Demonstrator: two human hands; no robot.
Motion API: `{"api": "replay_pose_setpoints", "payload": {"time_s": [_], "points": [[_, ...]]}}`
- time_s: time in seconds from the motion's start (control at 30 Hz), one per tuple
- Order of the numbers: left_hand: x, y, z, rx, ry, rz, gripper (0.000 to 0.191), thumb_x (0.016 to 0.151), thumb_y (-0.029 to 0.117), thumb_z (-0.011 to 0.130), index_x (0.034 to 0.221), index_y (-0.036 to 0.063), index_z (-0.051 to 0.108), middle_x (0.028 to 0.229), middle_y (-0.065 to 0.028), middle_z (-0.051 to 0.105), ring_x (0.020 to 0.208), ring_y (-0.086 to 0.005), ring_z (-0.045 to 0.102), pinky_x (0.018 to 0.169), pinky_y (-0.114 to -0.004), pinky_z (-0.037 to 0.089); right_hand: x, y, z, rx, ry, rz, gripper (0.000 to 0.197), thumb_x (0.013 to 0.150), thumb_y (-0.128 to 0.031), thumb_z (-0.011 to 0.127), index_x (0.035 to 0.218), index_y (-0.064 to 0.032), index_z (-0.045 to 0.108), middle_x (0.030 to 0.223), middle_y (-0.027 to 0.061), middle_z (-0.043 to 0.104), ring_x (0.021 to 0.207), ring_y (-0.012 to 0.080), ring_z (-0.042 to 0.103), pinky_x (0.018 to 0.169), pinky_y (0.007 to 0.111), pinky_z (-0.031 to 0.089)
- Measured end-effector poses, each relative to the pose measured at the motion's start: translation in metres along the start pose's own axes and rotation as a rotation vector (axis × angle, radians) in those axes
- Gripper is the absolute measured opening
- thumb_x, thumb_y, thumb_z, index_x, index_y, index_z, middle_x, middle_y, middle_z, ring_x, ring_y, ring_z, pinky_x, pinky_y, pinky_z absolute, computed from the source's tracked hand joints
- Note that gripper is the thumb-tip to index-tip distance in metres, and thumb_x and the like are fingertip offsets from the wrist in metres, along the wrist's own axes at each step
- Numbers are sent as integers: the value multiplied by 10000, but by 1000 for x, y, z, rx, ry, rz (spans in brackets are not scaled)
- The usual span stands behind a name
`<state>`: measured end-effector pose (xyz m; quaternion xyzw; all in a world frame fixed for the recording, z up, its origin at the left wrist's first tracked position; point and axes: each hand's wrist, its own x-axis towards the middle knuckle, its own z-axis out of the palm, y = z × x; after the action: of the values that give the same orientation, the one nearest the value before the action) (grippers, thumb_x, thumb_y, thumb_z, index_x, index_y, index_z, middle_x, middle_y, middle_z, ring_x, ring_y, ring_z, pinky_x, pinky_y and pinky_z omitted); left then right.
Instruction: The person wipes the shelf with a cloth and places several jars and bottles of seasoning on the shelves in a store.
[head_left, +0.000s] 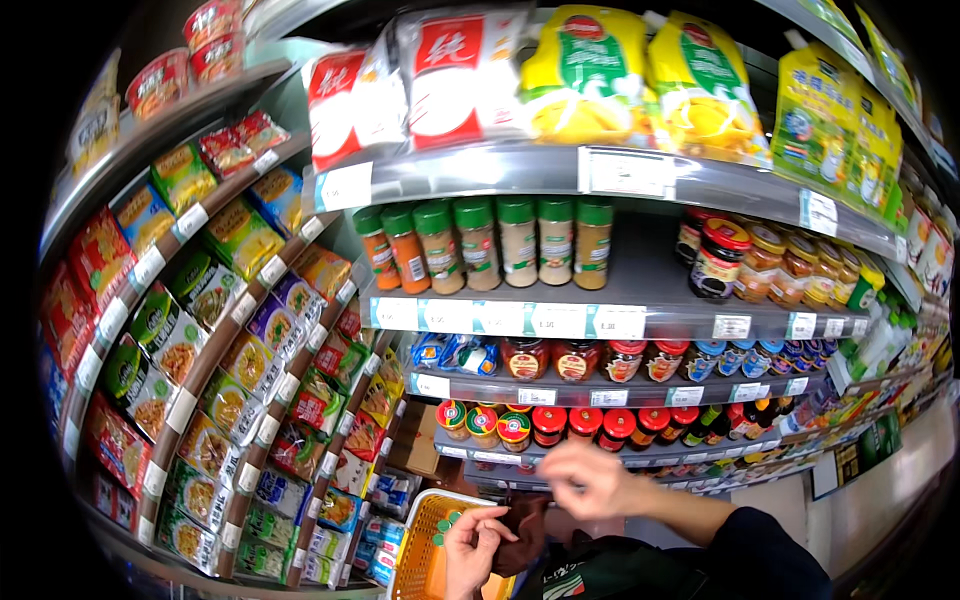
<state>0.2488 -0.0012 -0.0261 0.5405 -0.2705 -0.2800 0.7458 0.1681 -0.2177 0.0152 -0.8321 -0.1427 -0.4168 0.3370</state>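
My left hand (480, 546) is over the edge of a yellow plastic basket (426, 517), its fingers loosely bent and nothing visible in them. Inside the basket are several green caps (444, 529), like those on the shelf's spice jars. Brown cloth (525, 521) hangs just beside this hand. My right hand (589, 480) is raised in front of the lower shelves, blurred, with its fingers curled; whether it holds anything cannot be seen. Ahead, a row of green-capped spice shakers (516, 244) stands upright on the shelf, left of some glass jars (720, 259).
Sloped racks of packaged noodles (225, 360) rise on the left. Seasoning bags (585, 75) fill the upper shelf, whose metal front edge (480, 176) juts above the shakers. Lower shelves carry red-lidded sauce jars (550, 425). A cardboard box (416, 442) sits behind the basket.
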Motion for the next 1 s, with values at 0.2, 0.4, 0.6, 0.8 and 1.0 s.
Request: {"api": "replay_pose_setpoints", "payload": {"time_s": [0.2, 0.4, 0.6, 0.8, 1.0], "points": [[37, 47, 34, -4, -114, 218, 559, 967, 472, 485, 976, -78, 582, 624, -121, 602, 558, -161, 568, 593, -271, 475, 96, 24, -99, -393, 354, 103, 389, 720, 5, 663, 1090, 34, 546, 1009, 172, 595, 904, 299, 619, 802, 362, 513], [36, 67, 53, -39, -108, 291, 432, 965, 371, 532, 916, -57, 577, 610, -124, 591, 530, -164, 553, 543, -260, 460, 177, 77, -146, -395, 122, 359, 961, 652, -328, 773, 1414, 30, 308, 1388, 290, 388, 1326, 392, 354, 1106, 405, 291], [28, 64, 49, 5, -53, 253, 305, 948, 257, 580, 899, -44, 577, 600, -104, 581, 528, -153, 547, 536, -257, 452, 213, 94, -151, -101, -111, 335, 822, 645, -263, 800, 1320, 28, 432, 1296, 198, 505, 1228, 282, 458, 1054, 348, 348], [31, 69, 56, -1, -38, 185, 264, 939, 222, 598, 900, -40, 591, 626, -83, 584, 560, -136, 546, 572, -243, 452, 207, 104, -141, -155, -64, 310, 496, 635, -154, 711, 1058, 55, 560, 975, 156, 626, 968, 227, 573, 898, 332, 448], [45, 64, 58, 50, -44, 202, 166, 906, 103, 626, 1001, -29, 595, 760, -59, 619, 644, -94, 549, 601, -217, 435, 173, 83, -143, -589, 183, -171, 537, 568, -133, 735, 1064, -23, 560, 1051, 175, 592, 938, 331, 588, 873, 453, 471]]}}
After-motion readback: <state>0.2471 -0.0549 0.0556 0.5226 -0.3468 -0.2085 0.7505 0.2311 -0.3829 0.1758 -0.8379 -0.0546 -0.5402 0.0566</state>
